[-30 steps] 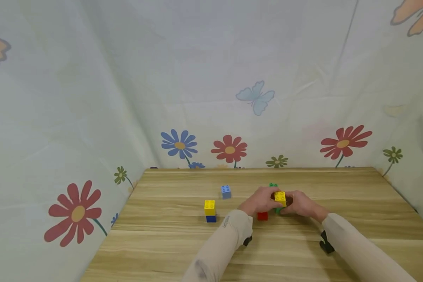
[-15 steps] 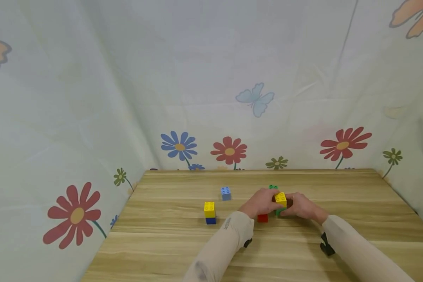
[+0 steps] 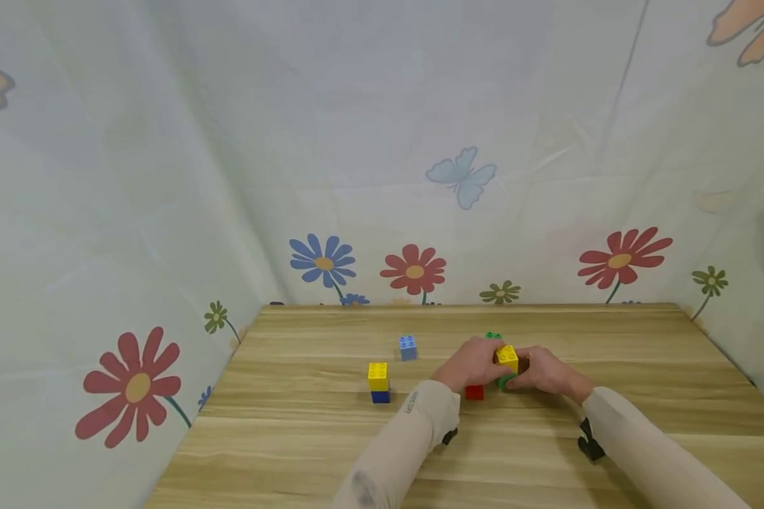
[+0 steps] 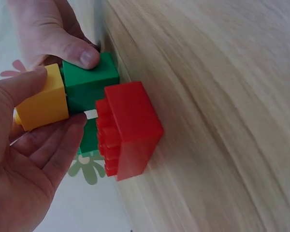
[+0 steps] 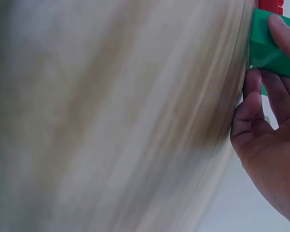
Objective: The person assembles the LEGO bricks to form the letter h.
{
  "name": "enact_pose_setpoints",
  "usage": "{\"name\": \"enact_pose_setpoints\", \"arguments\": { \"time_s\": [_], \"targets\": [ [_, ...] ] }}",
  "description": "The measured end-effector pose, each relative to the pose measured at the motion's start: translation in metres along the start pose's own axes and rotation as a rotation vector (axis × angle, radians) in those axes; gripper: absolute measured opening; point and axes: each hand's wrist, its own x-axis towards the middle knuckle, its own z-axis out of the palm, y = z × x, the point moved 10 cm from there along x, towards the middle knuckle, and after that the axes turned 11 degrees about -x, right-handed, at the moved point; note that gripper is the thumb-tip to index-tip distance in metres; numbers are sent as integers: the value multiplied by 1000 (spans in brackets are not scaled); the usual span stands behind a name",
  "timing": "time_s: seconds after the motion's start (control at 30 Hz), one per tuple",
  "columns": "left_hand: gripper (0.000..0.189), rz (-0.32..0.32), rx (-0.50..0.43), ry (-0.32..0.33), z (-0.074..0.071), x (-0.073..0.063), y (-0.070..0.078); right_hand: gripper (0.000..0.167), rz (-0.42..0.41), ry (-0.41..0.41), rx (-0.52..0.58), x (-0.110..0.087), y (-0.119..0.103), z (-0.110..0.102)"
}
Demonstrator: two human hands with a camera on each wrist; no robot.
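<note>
Yellow block (image 4: 46,104) sits on the green block (image 4: 92,92), barely shifted this past second, seemingly mid-join; left hand (image 3: 473,364) pinches yellow, right hand (image 3: 545,369) pinches green.

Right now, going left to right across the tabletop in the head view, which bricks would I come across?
Yellow-and-dark-blue stack → light blue brick → red brick → yellow brick in the left hand. Green bricks left out: they overlap others.

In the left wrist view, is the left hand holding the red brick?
No, the left hand pinches the yellow brick, while the red brick rests on the table.
</note>
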Motion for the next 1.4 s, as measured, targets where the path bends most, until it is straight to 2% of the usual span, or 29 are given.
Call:
{"name": "enact_pose_setpoints", "arguments": {
  "time_s": [0.2, 0.3, 0.4, 0.67, 0.87, 1.1, 1.23, 1.4],
  "targets": [
    [32, 8, -5, 5, 0, -3, 2, 37, 28, -4, -26, 0, 6, 1],
    [30, 9, 35, 18, -1, -3, 6, 36, 25, -3, -21, 0, 5, 1],
    [31, -18, 54, 33, -2, -2, 7, 34, 14, 5, -21, 0, 3, 0],
    [35, -42, 148, 30, 4, 2, 5, 31, 24, -3, -50, -1, 5, 1],
    [37, -55, 128, 36, 3, 1, 3, 33, -15, -6, -52, 1, 0, 0],
    [34, -77, 144, -29, 9, -3, 5, 34, -21, 0, -29, 0, -1, 1],
    [35, -62, 154, -31, 6, -6, 8, 34, -12, -1, -24, 1, -1, 0],
    [46, -84, 42, 10, 4, -7, 4, 36, -6, -2, -31, 1, 0, -1]
  ]
}}
